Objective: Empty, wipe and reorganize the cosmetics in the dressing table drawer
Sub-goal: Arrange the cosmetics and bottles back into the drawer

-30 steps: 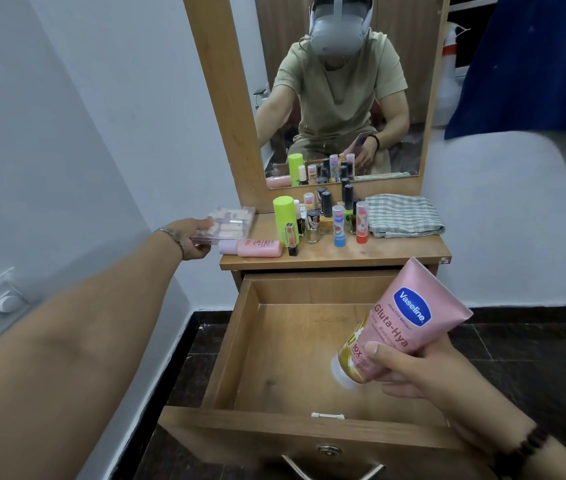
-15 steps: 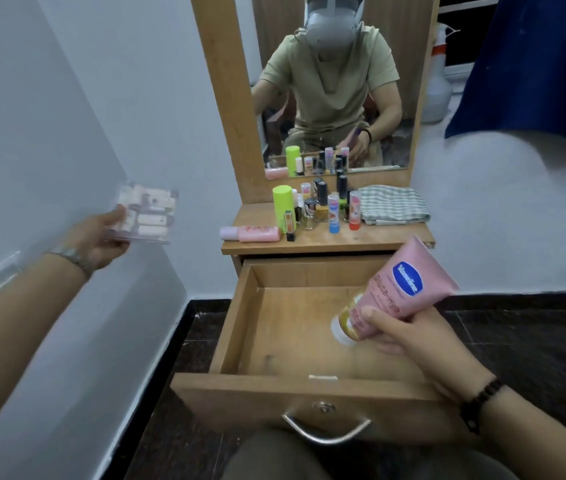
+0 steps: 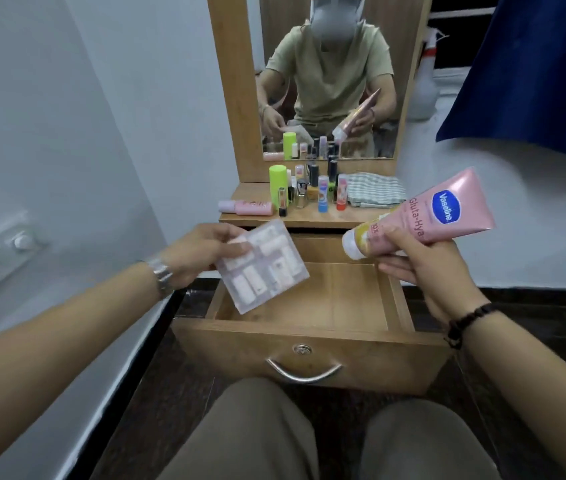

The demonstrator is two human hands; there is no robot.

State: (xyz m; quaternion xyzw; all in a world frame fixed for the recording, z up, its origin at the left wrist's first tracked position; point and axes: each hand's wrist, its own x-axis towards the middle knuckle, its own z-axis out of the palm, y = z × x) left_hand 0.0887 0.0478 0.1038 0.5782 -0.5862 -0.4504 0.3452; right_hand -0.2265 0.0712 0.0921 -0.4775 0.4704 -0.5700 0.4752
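2 hands are hovering above the open drawer (image 3: 304, 306). The left hand (image 3: 202, 254) is pinching a clear compartment case (image 3: 262, 270) by its upper corner, tilted over the drawer's left side. The right hand (image 3: 423, 261) is gripping a pink Vaseline tube (image 3: 426, 216), cap pointing left and downward. Beyond, small cosmetics bottles (image 3: 309, 194) are standing clustered on the desk (image 3: 305, 221), beside a folded checked cloth (image 3: 375, 194), below the mirror (image 3: 330, 77).
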